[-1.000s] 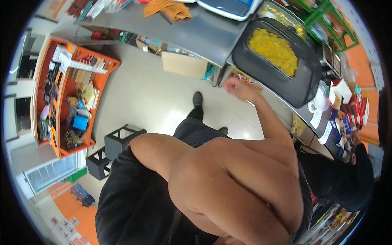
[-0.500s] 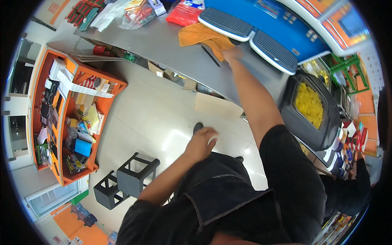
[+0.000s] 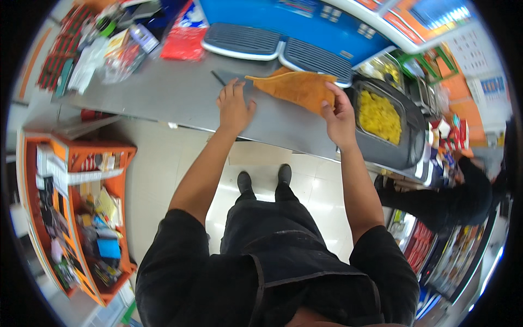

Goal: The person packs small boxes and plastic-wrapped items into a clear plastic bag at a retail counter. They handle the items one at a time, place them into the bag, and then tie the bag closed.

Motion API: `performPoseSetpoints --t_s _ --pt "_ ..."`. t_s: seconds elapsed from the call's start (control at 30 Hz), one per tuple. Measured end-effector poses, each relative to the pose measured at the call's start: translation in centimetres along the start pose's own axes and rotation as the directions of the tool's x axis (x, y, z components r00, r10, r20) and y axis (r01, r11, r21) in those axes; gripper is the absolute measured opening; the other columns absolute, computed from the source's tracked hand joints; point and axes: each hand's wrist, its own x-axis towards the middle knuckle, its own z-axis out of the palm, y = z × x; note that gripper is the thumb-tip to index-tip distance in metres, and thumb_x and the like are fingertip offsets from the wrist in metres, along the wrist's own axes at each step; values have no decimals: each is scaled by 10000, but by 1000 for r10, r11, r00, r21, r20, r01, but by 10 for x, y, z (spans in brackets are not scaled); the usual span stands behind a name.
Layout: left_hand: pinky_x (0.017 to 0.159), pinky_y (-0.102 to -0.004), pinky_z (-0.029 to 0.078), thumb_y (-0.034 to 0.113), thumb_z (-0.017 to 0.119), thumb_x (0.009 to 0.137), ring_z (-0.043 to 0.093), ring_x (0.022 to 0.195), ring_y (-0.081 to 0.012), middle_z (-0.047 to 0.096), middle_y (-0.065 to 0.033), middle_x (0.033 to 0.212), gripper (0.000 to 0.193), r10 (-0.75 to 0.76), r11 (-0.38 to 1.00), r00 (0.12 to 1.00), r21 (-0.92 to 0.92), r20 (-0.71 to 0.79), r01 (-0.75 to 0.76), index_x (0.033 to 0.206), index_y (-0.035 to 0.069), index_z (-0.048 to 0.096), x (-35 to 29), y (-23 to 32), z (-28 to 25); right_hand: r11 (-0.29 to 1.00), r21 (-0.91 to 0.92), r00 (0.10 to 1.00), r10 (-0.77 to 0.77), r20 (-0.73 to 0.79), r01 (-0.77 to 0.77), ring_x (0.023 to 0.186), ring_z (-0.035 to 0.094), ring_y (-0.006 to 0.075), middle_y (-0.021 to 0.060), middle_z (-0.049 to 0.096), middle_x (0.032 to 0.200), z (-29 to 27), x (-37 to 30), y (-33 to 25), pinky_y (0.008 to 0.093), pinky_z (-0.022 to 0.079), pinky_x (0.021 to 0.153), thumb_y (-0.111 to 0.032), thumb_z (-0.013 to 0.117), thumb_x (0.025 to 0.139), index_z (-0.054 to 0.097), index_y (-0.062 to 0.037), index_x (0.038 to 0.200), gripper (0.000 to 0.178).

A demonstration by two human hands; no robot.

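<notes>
My right hand (image 3: 340,117) pinches the right end of an orange cloth (image 3: 297,88) between thumb and fingers. The cloth stretches leftward over the steel counter (image 3: 174,101), below two machine trays, partly lifted. My left hand (image 3: 235,108) lies over the counter's front part with fingers outstretched and thumb apart. Just past its fingertips a thin black stick (image 3: 218,77) rests on the metal; its near end is beside the fingers, and I cannot tell if they touch it.
Two ribbed grey trays (image 3: 242,41) jut from a blue machine (image 3: 261,13) behind the cloth. Right of it stands a black bin of yellow food (image 3: 379,115). Red plastic bags (image 3: 185,41) lie back left. An orange shelf (image 3: 122,180) stands left; another person (image 3: 457,196) is at right.
My right hand has drawn the cloth toward the right and nearer to me. My left hand has risen from in front of my body to the counter by the stick. The view has shifted.
</notes>
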Motion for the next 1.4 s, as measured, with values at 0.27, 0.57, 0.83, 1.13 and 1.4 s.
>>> performPoseSetpoints --t_s 0.27,0.57,0.83,1.13,1.4 --pt "1040 -516 385 205 784 814 601 1157 -295 689 -99 1130 326 566 799 660 -526 494 -291 1110 107 688 -10 106 -6 949 308 873 -98 477 -61 1125 633 176 92 669 1199 -115 -78 -67 309 475 995 145 482 900 489 -53 1431 567" --pt "900 -351 507 49 758 788 655 970 -196 704 -56 1049 293 567 647 620 -759 542 72 1064 27 660 -25 237 -49 977 -206 874 46 483 62 971 622 104 57 716 1052 -147 -78 -107 294 494 876 -119 581 998 679 -36 1161 208" --pt "901 -329 491 122 727 883 609 919 -171 625 -49 1004 372 563 582 707 -813 427 27 1211 48 568 57 179 -21 931 253 950 -295 104 262 1037 585 132 46 633 1112 -163 -17 -105 320 480 937 -144 506 1059 626 -44 1074 158" --pt "897 -352 478 164 632 938 625 990 -241 642 -151 1075 324 495 736 861 -471 -117 -487 1208 -8 583 -9 251 -74 918 -138 928 -361 95 371 935 652 244 133 659 1006 -119 -44 -134 348 501 842 -142 525 1022 596 -36 1094 146" --pt "826 -266 488 80 578 978 594 896 -134 622 -42 985 223 87 664 949 -728 302 171 1192 20 599 -47 162 -21 842 -377 879 -211 427 385 975 674 275 116 700 1039 -146 -16 -105 388 522 860 -342 721 893 659 -40 1165 411"
